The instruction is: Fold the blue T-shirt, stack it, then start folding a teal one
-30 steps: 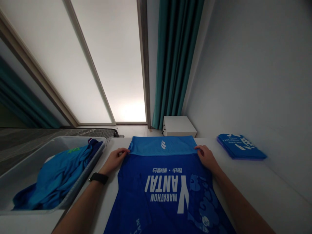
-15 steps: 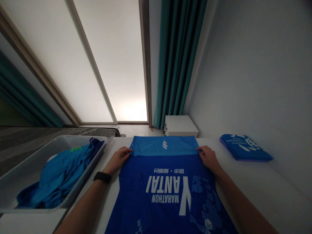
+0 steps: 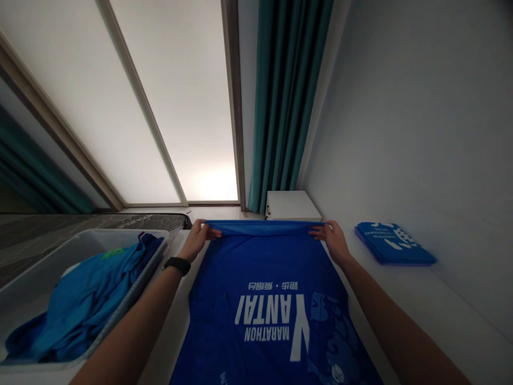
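Observation:
A dark blue shirt (image 3: pixel 264 264) with white "YANTAI MARATHON" print, upside down from here, lies spread on the white table (image 3: pixel 178 321). Its far edge is stretched straight between my two hands and looks slightly raised. At the left end of that edge, my left hand (image 3: pixel 199 238), with a black band on the wrist, pinches the cloth between thumb and fingers. The right end is pinched in my right hand (image 3: pixel 333 239). The light blue strip with the white emblem is hidden now.
On the left stands a grey plastic bin (image 3: pixel 90 235) holding crumpled blue clothes (image 3: pixel 90 294). A folded blue stack (image 3: pixel 395 243) with white print lies on the right, near the wall. Beyond the far edge is a small white cabinet (image 3: pixel 292 205).
Both hands have lifted the shirt's far edge and moved slightly outward and away. The light blue strip that lay flat has turned out of view. The view has shifted slightly right.

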Available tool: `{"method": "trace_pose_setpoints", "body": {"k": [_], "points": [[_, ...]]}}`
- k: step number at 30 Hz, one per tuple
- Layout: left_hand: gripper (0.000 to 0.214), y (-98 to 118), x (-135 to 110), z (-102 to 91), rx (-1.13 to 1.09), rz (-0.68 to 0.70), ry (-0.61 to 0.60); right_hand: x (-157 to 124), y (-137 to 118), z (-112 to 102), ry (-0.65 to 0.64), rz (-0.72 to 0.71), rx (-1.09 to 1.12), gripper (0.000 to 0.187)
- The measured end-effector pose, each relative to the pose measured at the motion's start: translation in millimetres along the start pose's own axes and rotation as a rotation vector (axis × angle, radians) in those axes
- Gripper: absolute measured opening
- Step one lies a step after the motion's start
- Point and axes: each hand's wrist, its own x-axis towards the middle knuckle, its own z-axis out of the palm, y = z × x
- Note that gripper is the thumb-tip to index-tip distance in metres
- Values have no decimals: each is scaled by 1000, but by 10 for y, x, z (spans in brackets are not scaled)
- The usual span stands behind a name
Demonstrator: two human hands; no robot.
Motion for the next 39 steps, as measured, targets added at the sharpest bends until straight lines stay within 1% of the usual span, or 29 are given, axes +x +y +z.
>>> {"method": "trace_pose_setpoints", "body": {"k": [3, 6, 9, 12, 16, 21, 26, 31, 35, 39], "points": [[19, 119, 236, 68, -60, 5, 65, 235, -148, 147, 50, 28, 138, 20], [15, 217, 407, 107, -56, 57, 125, 415, -267, 248, 95, 53, 168, 11], [15, 246, 494, 112, -26, 91, 157, 518, -312, 307, 104, 65, 162, 8], [14, 207, 522, 95, -8, 88, 189, 549, -310, 328, 116, 74, 149, 7], [13, 147, 527, 76, -3, 87, 224, 513, -286, 307, 128, 66, 134, 9], [11, 155, 574, 95, -27, 122, 230, 513, -231, 256, 117, 58, 127, 11], [6, 167, 661, 135, -39, 75, 237, 613, -172, 249, 129, 48, 114, 10], [8, 154, 652, 141, 6, 51, 227, 630, -119, 260, 128, 47, 88, 11], [11, 157, 622, 116, 64, 40, 239, 649, -136, 251, 145, 33, 55, 10], [10, 188, 626, 103, 108, 55, 271, 706, -215, 240, 161, 5, -6, 12]]}}
